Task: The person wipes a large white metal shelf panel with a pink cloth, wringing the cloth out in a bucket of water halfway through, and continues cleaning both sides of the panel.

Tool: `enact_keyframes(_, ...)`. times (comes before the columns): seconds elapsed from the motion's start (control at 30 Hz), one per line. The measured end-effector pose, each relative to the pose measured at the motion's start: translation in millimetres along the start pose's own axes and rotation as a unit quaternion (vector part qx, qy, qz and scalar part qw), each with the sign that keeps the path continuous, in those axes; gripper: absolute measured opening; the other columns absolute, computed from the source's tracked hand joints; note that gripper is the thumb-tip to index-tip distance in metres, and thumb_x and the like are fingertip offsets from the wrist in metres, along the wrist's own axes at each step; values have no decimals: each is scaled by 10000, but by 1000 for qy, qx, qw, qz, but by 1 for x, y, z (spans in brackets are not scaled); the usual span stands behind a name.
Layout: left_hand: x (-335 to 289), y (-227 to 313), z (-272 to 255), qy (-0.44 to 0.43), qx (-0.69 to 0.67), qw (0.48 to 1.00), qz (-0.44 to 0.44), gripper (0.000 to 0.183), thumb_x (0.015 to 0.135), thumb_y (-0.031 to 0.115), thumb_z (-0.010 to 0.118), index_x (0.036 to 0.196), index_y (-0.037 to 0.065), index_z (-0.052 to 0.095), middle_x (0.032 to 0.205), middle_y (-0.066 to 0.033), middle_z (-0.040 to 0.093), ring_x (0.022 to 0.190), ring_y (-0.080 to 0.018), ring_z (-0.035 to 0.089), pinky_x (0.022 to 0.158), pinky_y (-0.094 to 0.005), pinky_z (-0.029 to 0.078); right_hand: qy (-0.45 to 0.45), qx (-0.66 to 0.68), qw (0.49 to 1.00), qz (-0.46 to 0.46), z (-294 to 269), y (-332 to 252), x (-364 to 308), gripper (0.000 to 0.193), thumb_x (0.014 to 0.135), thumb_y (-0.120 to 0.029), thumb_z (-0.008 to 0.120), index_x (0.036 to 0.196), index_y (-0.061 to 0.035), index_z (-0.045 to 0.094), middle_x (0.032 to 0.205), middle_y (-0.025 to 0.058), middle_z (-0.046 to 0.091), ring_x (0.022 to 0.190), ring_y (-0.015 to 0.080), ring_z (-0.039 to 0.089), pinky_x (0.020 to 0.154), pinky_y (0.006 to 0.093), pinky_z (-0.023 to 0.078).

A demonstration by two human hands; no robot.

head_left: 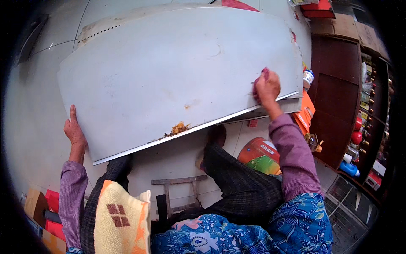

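A large pale grey metal panel (169, 76) spans the view in front of me, its bright near edge slanting up to the right. My left hand (75, 132) grips its left edge near the corner, thumb up along the side, the other fingers mostly hidden. With my right hand (268, 88) I press a bunched dark red cloth (256, 88) onto the panel's right part. A brown and orange rust patch (179, 128) marks the near edge, and fainter stains show elsewhere on the surface.
Further panels lie beneath, one with a perforated edge (99, 33). A yellow towel (120, 216) lies over my left leg. Between my legs stands a small stool frame (179, 182). To the right are a red-green round container (260, 155), an orange bag (305, 112) and a brown cabinet (336, 93).
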State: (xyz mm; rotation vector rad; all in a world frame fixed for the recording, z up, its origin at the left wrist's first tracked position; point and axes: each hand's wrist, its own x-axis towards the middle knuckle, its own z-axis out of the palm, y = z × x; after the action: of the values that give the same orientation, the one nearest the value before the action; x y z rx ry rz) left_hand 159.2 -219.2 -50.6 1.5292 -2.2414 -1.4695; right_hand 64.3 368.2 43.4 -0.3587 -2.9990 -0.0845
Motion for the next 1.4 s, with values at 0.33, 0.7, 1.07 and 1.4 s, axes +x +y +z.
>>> enact_keyframes(0.33,-1,5,-6,1,15,1000,-23,554,792,538,669,591,142,338,586,28,407,527,-96,404,501,-281,422,13,-20,997,79,-12,35,-12,143,867,-158,518,867,-42,600,829,158,590,828,348,558,732,440,443)
enact_keyframes(0.7,7,1,-12,-23,-12,999,-23,550,799,536,659,591,130,352,603,8,443,559,-102,453,529,-296,446,84,-17,996,37,-12,69,-13,190,853,-250,544,876,-70,600,853,124,604,807,312,578,739,456,438)
enact_keyframes(1.07,0,7,-9,3,-10,999,-34,561,784,555,668,600,153,323,599,29,401,542,-92,404,517,-282,429,-5,147,962,-231,-24,-60,-102,308,793,-215,633,1031,-43,539,982,155,551,934,313,540,821,438,384)
enact_keyframes(1.4,-1,6,-14,6,-26,999,-35,550,778,525,691,619,148,324,617,34,401,550,-85,393,505,-276,407,107,77,985,-115,15,-86,0,200,726,-125,591,910,-74,530,908,113,535,894,294,511,747,448,370)
